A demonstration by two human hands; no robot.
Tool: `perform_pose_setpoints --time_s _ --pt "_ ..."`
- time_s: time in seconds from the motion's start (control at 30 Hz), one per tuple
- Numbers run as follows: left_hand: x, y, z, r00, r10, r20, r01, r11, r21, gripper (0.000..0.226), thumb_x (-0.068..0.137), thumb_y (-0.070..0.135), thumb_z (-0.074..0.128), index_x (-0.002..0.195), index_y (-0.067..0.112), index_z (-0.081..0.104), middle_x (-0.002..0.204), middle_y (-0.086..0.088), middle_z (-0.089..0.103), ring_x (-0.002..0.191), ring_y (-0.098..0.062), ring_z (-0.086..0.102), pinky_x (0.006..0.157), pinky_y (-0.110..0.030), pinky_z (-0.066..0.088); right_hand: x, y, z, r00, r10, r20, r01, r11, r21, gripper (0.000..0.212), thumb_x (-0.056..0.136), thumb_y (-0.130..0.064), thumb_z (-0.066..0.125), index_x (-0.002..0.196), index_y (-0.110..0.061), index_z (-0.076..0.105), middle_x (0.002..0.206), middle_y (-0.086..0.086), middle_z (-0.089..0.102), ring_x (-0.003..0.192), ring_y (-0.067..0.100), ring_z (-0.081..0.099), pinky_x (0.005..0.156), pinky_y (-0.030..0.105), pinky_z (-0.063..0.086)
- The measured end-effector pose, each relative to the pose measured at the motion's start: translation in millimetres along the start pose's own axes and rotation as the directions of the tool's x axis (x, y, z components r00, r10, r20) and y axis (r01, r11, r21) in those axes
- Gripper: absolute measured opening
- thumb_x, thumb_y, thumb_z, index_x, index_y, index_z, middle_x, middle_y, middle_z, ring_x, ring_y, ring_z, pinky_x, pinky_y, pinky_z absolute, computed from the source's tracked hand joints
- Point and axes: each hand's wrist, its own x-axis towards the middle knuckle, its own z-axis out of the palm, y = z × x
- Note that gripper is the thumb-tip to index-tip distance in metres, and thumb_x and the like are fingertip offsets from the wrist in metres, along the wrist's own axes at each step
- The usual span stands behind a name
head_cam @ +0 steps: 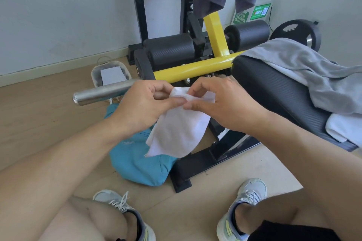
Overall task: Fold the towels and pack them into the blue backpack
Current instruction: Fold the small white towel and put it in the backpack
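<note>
While both hands pinch its top edge, the left hand (145,103) and right hand (221,103) hold the white towel (176,133) above the blue backpack (137,158); it looks light and limp, best held by the corners. Farther, a grey towel (313,72) lies on the bench (274,92).

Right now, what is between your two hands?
In the head view, the top edge of a small white towel spans between the left hand and right hand; both pinch it, and it hangs over the blue backpack.
</note>
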Motion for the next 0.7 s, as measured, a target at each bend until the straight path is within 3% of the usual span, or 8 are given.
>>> perform_pose_setpoints --time_s 0.1,0.17,0.27,0.33,0.4,0.47,0.57,0.7 --pt "3 -3 -9 1.000 -0.020 -0.016 0.020 0.999 -0.043 0.027 0.074 0.035 0.079 0.091 0.014 0.076 0.089 0.001 0.081 0.086 -0.019 0.078 0.089 -0.039 0.060 -1 13 -5 0.990 0.100 0.103 -0.064 0.950 -0.305 0.034 0.082 -0.060 0.071 0.108 -0.038 0.065 0.103 -0.010 0.052 0.101 0.009 0.036 0.080 0.019 0.024" --pt "5 -6 -11 1.000 -0.025 -0.010 0.025 1.000 -0.006 0.023 0.077 0.032 0.080 0.090 0.014 0.075 0.088 0.002 0.081 0.085 -0.016 0.078 0.090 -0.037 0.060 -3 16 -9 0.990 0.095 0.106 -0.049 0.928 -0.368 0.033 0.082 -0.060 0.071 0.108 -0.041 0.065 0.105 -0.008 0.051 0.102 0.013 0.034 0.081 0.021 0.024" --pt "9 -11 -13 0.999 -0.031 -0.020 0.032 0.998 0.060 0.017 0.081 0.025 0.082 0.090 0.013 0.074 0.087 0.003 0.080 0.084 -0.014 0.077 0.089 -0.037 0.060 -3 14 -10 0.995 -0.022 0.097 0.055 0.932 -0.359 0.026 0.085 -0.055 0.072 0.106 -0.040 0.069 0.098 -0.006 0.054 0.092 0.009 0.030 0.081 0.019 0.023" --pt "10 -13 -14 0.999 -0.035 0.004 0.034 0.994 0.105 0.016 0.081 0.021 0.084 0.090 0.014 0.072 0.086 0.003 0.080 0.084 -0.016 0.076 0.089 -0.039 0.060 -3 12 -8 0.990 -0.117 0.079 0.135 0.944 -0.301 0.019 0.091 -0.045 0.070 0.108 -0.039 0.073 0.093 -0.007 0.062 0.091 0.013 0.041 0.090 0.030 0.033" --pt "11 -16 -15 0.998 -0.039 0.044 0.032 0.987 0.156 0.018 0.078 0.021 0.086 0.087 0.019 0.070 0.084 0.001 0.078 0.084 -0.023 0.075 0.090 -0.046 0.059 -4 11 -6 0.981 -0.182 0.069 0.194 0.929 -0.316 0.023 0.094 -0.033 0.066 0.115 -0.038 0.073 0.084 -0.021 0.062 0.082 0.008 0.043 0.087 0.032 0.034" --pt "10 -17 -17 0.998 -0.018 0.058 0.005 0.977 0.212 0.021 0.077 0.022 0.087 0.084 0.022 0.067 0.084 -0.002 0.076 0.084 -0.030 0.072 0.088 -0.050 0.057 -5 11 -8 0.983 -0.179 0.043 0.182 0.911 -0.371 0.028 0.094 -0.029 0.069 0.121 -0.038 0.070 0.078 -0.025 0.052 0.076 0.003 0.038 0.077 0.021 0.024" --pt "13 -16 -22 1.000 0.014 0.027 -0.020 0.965 0.260 0.021 0.080 0.018 0.085 0.086 0.019 0.066 0.085 -0.004 0.075 0.085 -0.032 0.070 0.082 -0.044 0.057 -6 13 -14 0.987 -0.157 -0.027 0.139 0.932 -0.334 0.025 0.086 -0.036 0.078 0.111 -0.034 0.073 0.090 -0.015 0.067 0.086 -0.014 0.040 0.082 0.010 0.026" --pt "17 -10 -31 0.999 0.041 0.006 -0.041 0.961 0.274 0.021 0.080 0.017 0.085 0.088 0.019 0.066 0.083 0.001 0.075 0.085 -0.027 0.070 0.085 -0.045 0.058 -4 12 -15 0.995 -0.075 -0.060 0.060 0.974 -0.218 0.027 0.082 -0.048 0.078 0.104 -0.032 0.075 0.096 -0.016 0.068 0.086 0.002 0.048 0.082 0.016 0.035"
